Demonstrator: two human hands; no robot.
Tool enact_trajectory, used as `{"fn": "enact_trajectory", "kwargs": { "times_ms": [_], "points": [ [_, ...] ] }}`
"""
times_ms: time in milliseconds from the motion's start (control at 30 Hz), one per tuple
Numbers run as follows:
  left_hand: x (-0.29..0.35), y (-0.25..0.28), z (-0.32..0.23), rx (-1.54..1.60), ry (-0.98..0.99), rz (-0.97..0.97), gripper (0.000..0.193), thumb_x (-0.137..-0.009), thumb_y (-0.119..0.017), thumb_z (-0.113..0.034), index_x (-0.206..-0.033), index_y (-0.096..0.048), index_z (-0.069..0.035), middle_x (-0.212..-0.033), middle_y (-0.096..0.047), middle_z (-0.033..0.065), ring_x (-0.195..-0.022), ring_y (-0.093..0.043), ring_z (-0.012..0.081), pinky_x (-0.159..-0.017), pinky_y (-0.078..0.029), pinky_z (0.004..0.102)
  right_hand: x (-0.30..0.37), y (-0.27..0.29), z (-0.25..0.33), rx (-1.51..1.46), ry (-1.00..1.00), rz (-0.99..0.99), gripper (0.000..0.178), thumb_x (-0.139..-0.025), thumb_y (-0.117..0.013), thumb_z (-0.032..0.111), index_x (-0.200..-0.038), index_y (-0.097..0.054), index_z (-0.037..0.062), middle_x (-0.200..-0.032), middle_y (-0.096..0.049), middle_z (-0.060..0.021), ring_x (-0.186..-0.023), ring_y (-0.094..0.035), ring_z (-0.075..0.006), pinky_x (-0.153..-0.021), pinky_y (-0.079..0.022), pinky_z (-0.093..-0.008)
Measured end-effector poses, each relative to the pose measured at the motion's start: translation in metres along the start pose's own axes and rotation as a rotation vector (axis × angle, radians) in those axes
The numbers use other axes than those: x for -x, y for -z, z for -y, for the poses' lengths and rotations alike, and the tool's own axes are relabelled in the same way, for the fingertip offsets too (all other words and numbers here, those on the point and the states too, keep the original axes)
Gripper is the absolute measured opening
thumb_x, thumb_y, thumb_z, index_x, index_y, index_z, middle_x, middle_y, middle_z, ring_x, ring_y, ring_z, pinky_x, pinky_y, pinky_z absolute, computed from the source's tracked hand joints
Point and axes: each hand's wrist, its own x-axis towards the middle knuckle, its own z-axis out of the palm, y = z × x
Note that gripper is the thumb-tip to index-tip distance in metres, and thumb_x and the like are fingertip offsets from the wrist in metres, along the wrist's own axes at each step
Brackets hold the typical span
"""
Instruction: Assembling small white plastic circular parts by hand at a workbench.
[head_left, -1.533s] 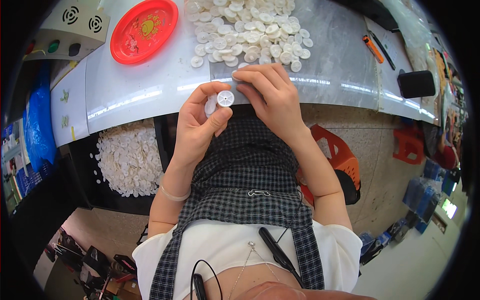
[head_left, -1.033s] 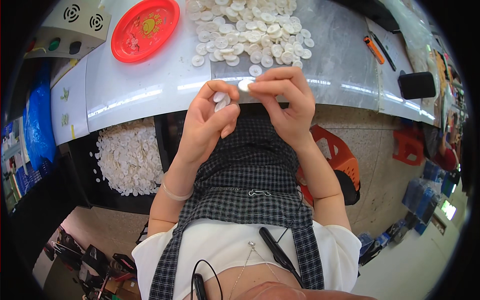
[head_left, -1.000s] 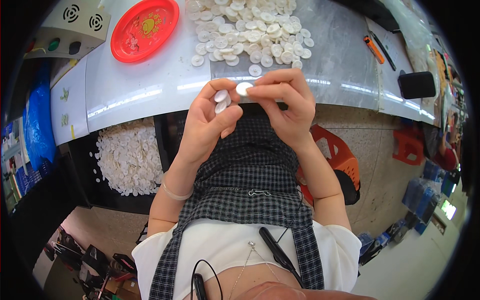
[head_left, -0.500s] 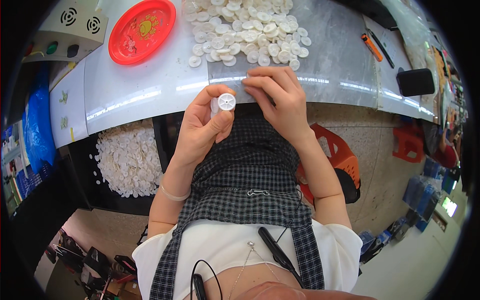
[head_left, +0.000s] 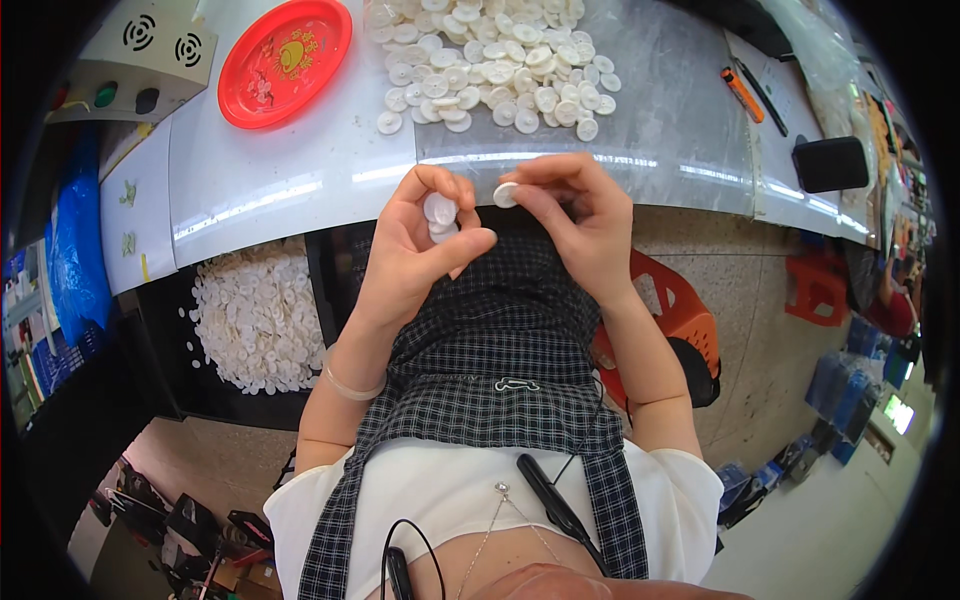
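Several small white plastic gears [head_left: 440,212] lie in my left hand [head_left: 408,245], held in its curled fingers with the thumb stretched out beside them. My right hand [head_left: 583,215] pinches a single white gear [head_left: 507,195] between thumb and fingertips, just right of the left hand and apart from it. Both hands are over the near edge of the table. Beyond them a loose pile of the same white gears [head_left: 490,70] is spread on the tabletop. The undersides of the held gears are hidden.
A red plate [head_left: 285,62] lies on the table [head_left: 330,165] at the left, near a grey metal box with knobs [head_left: 140,60]. A black bin [head_left: 322,300] below the edge holds many white gears. At the right are an orange marker [head_left: 742,95], a black case [head_left: 832,165] and an orange stool [head_left: 685,315].
The toothed gear at my left fingertips is gone from there, and that hand has opened somewhat around the others. My right hand has drawn back toward me and now pinches a gear.
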Motion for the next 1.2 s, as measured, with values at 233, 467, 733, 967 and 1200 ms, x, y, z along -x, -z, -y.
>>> {"fn": "enact_trajectory", "kwargs": {
  "times_ms": [233,467,733,967,1200],
  "points": [
    [-0.001,-0.010,-0.001,-0.287,-0.015,-0.087,0.028,-0.087,-0.070,-0.003,-0.109,-0.053,-0.003,-0.088,-0.056,-0.0006,-0.060,-0.047,0.0012,-0.049,-0.037,0.0154,-0.005,-0.003,0.010,-0.310,-0.057,0.137,0.017,-0.089,-0.066,0.000,-0.101,-0.055,0.0001,-0.094,-0.066,-0.0084,-0.084,-0.065,-0.0127,-0.074,-0.052,-0.0219],
    [0.002,-0.003,-0.002,-0.092,0.048,-0.066,0.026,-0.088,-0.070,-0.007,-0.109,-0.054,-0.002,-0.082,-0.057,-0.0016,-0.056,-0.045,0.0010,-0.046,-0.035,0.0157,-0.033,0.003,-0.005,0.858,0.568,-0.105,0.023,-0.078,-0.073,0.003,-0.100,-0.067,0.0065,-0.093,-0.067,-0.0034,-0.085,-0.062,-0.0192,-0.074,-0.049,-0.0300],
    [0.005,0.001,-0.002,-0.151,0.028,-0.082,0.028,-0.088,-0.070,-0.008,-0.109,-0.053,-0.003,-0.080,-0.057,-0.0015,-0.055,-0.045,0.0015,-0.046,-0.036,0.0158,-0.020,0.006,-0.009,0.758,0.487,0.030,0.025,-0.073,-0.077,0.006,-0.097,-0.070,0.0088,-0.099,-0.065,-0.0043,-0.090,-0.060,-0.0228,-0.076,-0.050,-0.0318],
    [0.000,-0.007,-0.003,0.087,-0.028,-0.087,0.023,-0.090,-0.063,-0.003,-0.106,-0.047,-0.007,-0.101,-0.051,0.0057,-0.066,-0.049,0.0047,-0.048,-0.039,0.0170,-0.006,0.020,-0.010,0.827,0.613,0.188,0.026,-0.073,-0.075,0.001,-0.098,-0.070,0.0083,-0.103,-0.067,-0.0040,-0.086,-0.062,-0.0233,-0.074,-0.052,-0.0322],
    [0.000,-0.003,-0.003,0.004,0.041,-0.047,0.034,-0.081,-0.070,0.006,-0.107,-0.052,-0.008,-0.090,-0.054,-0.0005,-0.070,-0.051,0.0022,-0.056,-0.041,0.0165,0.002,0.002,0.003,0.020,0.010,0.064,0.022,-0.082,-0.070,-0.006,-0.103,-0.063,0.0007,-0.101,-0.067,-0.0083,-0.082,-0.065,-0.0140,-0.076,-0.053,-0.0262]
  ]
}}
